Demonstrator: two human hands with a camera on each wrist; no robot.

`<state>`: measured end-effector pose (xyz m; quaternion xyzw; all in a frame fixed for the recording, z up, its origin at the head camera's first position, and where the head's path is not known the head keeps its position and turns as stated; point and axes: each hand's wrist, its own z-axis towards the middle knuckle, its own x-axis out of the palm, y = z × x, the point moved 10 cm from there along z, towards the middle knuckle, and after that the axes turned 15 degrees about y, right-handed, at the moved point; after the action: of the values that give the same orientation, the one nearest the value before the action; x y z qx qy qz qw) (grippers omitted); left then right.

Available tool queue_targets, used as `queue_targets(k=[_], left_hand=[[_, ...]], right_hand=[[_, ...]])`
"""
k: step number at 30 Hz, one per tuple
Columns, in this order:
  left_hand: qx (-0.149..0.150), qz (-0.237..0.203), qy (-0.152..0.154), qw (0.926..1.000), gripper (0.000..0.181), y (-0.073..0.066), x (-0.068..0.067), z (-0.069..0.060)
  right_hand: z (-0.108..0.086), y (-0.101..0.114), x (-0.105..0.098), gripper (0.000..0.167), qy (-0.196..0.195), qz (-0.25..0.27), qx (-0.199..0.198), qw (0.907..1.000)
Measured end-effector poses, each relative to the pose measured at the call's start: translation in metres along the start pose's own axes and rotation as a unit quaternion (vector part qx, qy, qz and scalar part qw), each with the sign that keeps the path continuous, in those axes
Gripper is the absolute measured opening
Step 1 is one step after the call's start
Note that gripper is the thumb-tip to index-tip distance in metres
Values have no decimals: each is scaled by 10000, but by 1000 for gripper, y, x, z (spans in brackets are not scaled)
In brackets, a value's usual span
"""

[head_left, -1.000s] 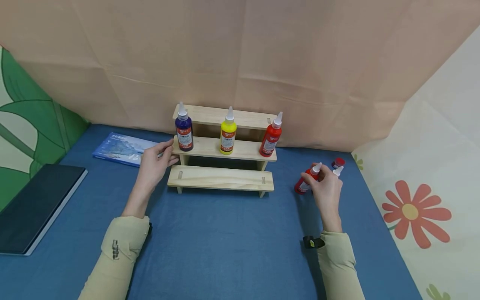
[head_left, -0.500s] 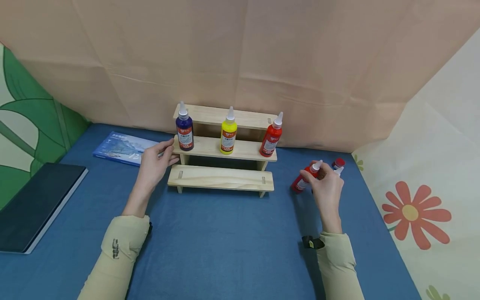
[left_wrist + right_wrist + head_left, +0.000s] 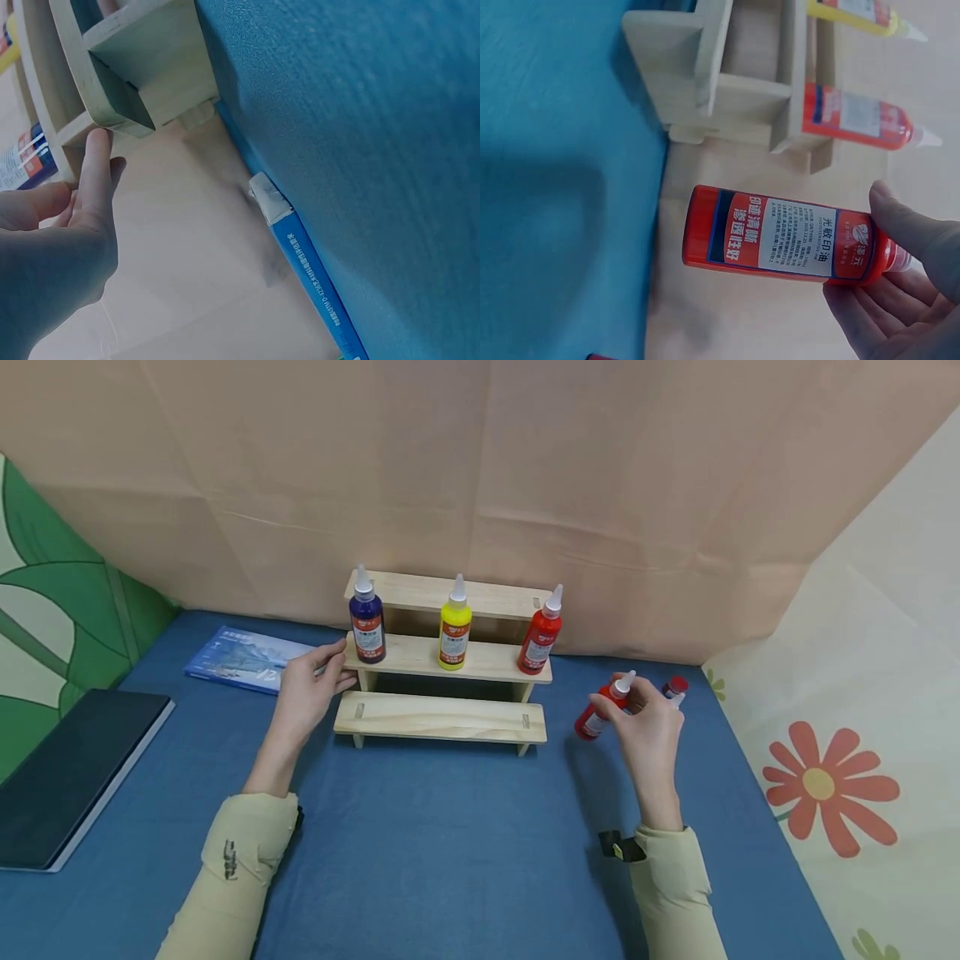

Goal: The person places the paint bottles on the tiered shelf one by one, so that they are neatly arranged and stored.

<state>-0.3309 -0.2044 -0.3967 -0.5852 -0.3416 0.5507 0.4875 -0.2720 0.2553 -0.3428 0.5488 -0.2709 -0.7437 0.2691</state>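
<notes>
My right hand [image 3: 651,739] grips a red stamp-ink bottle [image 3: 795,238] near its neck, thumb on one side and fingers on the other. The bottle tilts, its white nozzle up and to the right, and its base is off the table. My left hand [image 3: 307,687] pinches the left end of the middle board of a three-step wooden rack [image 3: 442,716], as the left wrist view shows. On that board stand a dark blue bottle [image 3: 369,631], a yellow bottle [image 3: 454,635] and another red bottle [image 3: 539,642], all with white nozzles.
Right of my right hand are a small red-capped container [image 3: 676,686] and a white nozzle tip [image 3: 678,700], mostly hidden by the hand. A blue booklet [image 3: 240,656] lies behind my left hand. At the left edge rests a dark book [image 3: 78,768].
My right hand has carried the red bottle a little to the left and away from me, lifting it. My left hand and the rack have stayed in place.
</notes>
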Motion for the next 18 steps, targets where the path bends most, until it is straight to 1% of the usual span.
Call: queue_targets(k=[5,8,13,18], left_hand=[[18,-19,17,10000,45,1,0,0],[15,11,2,10000,45,1,-1,0],[44,25,-6,10000,45,0,0,0],[46,39,31,10000,45,0,0,0]], right_hand=[[-3,16,0,41,-17,17,-250,9997],[-3,24,2,41,42,72,-380,9992],[0,34,7,43,201,190,-423,9987],[0,42,14,43,279,147,-442,9985]])
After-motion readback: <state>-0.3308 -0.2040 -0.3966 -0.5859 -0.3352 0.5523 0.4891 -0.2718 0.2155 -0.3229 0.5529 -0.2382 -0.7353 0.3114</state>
